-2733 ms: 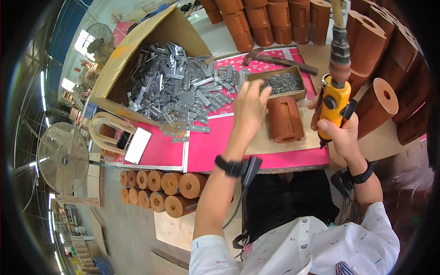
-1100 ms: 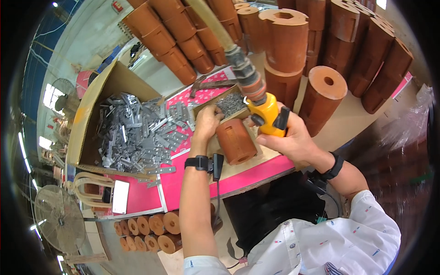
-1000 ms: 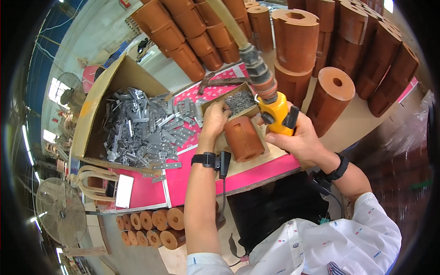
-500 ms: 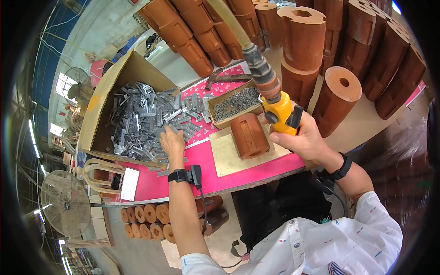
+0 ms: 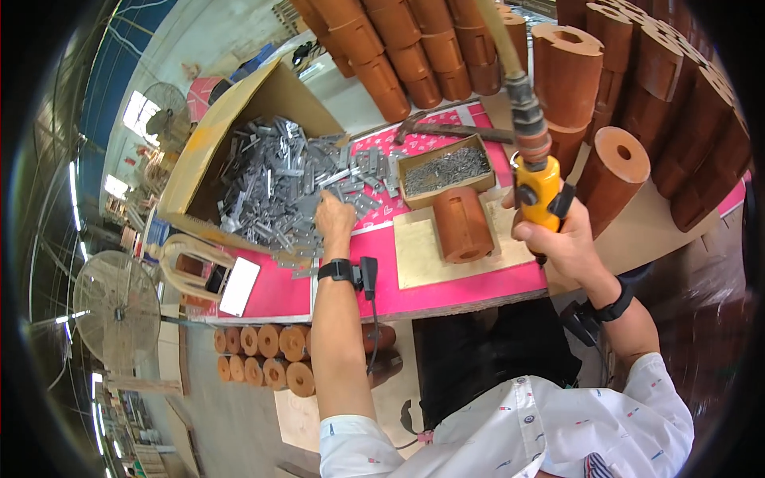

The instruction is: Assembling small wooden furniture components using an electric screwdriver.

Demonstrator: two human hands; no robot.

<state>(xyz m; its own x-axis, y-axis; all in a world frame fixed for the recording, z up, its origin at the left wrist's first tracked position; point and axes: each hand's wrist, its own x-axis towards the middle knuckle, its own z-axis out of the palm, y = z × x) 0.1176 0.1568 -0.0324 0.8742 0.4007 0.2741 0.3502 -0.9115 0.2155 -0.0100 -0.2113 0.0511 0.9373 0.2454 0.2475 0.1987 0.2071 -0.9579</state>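
Observation:
My right hand [image 5: 567,241] is wrapped round a yellow power screwdriver [image 5: 539,190], whose hose fitting points up and away. It is held upright just right of a reddish-brown wooden cylinder [image 5: 462,227] with a slot in its side. The cylinder lies on a pale board [image 5: 416,259]. My left hand [image 5: 335,217] is at the near right edge of a heap of small grey metal plates [image 5: 275,179]. Its fingers are bent in among the plates, and what they pinch, if anything, is hidden.
The heap spills from a tipped cardboard box [image 5: 187,179]. Behind the cylinder are a tray of screws [image 5: 446,169] and a hammer [image 5: 462,130]. Brown cylinders [image 5: 613,167] stand stacked at the right and back. A white phone [image 5: 240,287] leans at the table's left edge.
The view has swung so that the table sits further right. My left fingers have curled in at the plates. The screwdriver has become more upright beside the cylinder.

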